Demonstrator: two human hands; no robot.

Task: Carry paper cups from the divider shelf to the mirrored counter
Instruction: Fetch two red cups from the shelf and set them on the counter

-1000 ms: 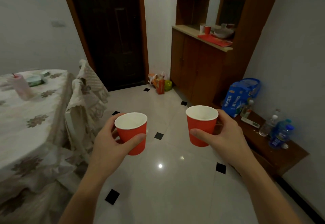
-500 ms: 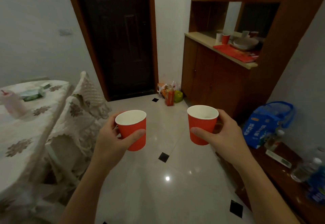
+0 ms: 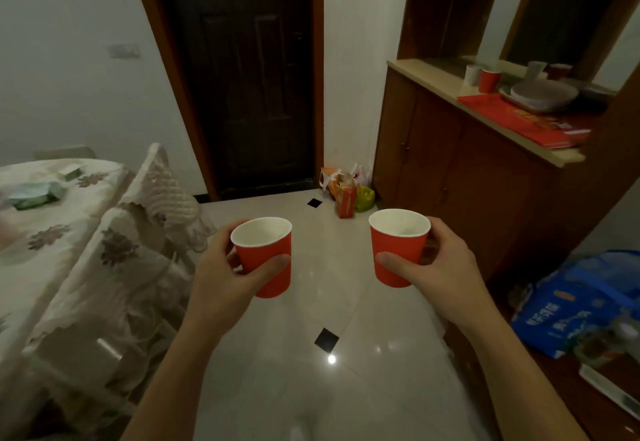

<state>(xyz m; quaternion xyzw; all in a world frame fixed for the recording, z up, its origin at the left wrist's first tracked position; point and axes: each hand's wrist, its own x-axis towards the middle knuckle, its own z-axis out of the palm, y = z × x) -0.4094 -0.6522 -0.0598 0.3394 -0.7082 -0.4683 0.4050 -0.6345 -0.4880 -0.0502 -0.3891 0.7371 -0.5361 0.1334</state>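
Note:
My left hand (image 3: pixel 221 278) grips a red paper cup (image 3: pixel 265 253) with a white inside, held upright over the tiled floor. A second red paper cup (image 3: pixel 398 246), also upright, is held by my right hand (image 3: pixel 440 267). Ahead on the right stands the mirrored counter (image 3: pixel 433 75), a pale top on a brown wooden cabinet with a mirror behind it. On it sit a red cup (image 3: pixel 489 80), a white cup (image 3: pixel 471 74), a stack of plates (image 3: pixel 543 94) and a red paper sheet (image 3: pixel 526 120).
A table with a floral cloth (image 3: pixel 52 233) and a covered chair (image 3: pixel 156 198) fill the left side. A dark door (image 3: pixel 249 77) is straight ahead, with bags (image 3: pixel 346 191) on the floor beside the cabinet. A blue bag (image 3: pixel 581 305) lies on a low bench at right.
The view has moved forward and to the right toward the counter, which now looks larger and closer. Both hands keep holding their cups in the same way.

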